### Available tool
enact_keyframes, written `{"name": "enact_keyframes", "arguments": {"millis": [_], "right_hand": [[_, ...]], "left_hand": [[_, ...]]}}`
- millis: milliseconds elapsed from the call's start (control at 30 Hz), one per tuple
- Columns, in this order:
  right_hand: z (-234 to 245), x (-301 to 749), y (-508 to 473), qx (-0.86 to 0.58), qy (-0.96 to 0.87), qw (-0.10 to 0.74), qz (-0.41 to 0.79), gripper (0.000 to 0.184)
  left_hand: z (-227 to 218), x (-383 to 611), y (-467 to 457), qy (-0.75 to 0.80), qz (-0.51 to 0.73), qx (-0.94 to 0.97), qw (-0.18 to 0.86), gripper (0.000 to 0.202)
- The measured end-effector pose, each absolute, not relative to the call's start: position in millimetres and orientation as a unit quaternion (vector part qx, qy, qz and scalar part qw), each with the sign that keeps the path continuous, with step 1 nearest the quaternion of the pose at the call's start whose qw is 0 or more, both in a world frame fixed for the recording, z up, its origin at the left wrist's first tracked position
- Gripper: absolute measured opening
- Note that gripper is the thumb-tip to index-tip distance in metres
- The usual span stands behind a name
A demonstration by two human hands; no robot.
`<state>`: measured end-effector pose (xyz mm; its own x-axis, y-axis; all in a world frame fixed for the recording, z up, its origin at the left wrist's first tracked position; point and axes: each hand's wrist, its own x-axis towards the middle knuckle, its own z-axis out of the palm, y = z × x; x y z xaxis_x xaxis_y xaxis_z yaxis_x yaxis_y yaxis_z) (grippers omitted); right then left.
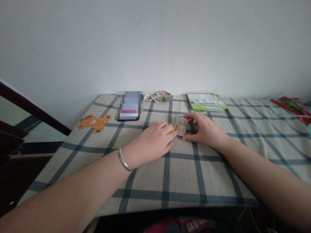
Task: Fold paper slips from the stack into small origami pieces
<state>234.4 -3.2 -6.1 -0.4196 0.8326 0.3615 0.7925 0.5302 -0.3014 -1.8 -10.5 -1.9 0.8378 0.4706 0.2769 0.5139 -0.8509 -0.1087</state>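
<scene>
A small printed card (182, 127), pale with orange-red blocks and a yellow strip on its left side, is between my hands at the tabletop. My right hand (206, 132) grips its right side, thumb at the near corner and fingers at the far one. From the left, my left hand (157, 139) meets the card with its fingers curled and the index fingertip on its lower left part. The left thumb sits apart from the card. A silver bangle (125, 160) circles my left wrist. Whether the card is single or a stack is too small to tell.
A checked cloth (181, 174) covers the table, which meets a wall. Along the back lie a phone (129, 106), crumpled wrappers (158, 96) and green printed sheets (206, 102). A bear cutout (94, 123) lies left; tangled coloured strips (295, 108) lie far right.
</scene>
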Motion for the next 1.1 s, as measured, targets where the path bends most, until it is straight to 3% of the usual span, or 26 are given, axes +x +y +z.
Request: {"name": "enact_keyframes", "arguments": {"millis": [167, 367, 1100], "right_hand": [[-0.2, 234.3, -9.9, -0.513, -0.830, 0.218, 0.025, 0.054], [-3.1, 236.3, -5.0, -0.453, -0.867, 0.210, -0.002, 0.045], [-4.0, 232.6, -6.4, -0.422, -0.888, 0.178, -0.051, 0.043]], "left_hand": [[-2.3, -1.4, -10.7, -0.269, -0.115, -0.953, 0.083, 0.032], [-1.9, -1.8, -11.4, -0.278, -0.121, -0.950, 0.071, 0.030], [-1.9, -2.6, -9.9, -0.265, -0.150, -0.951, 0.047, 0.031]]}}
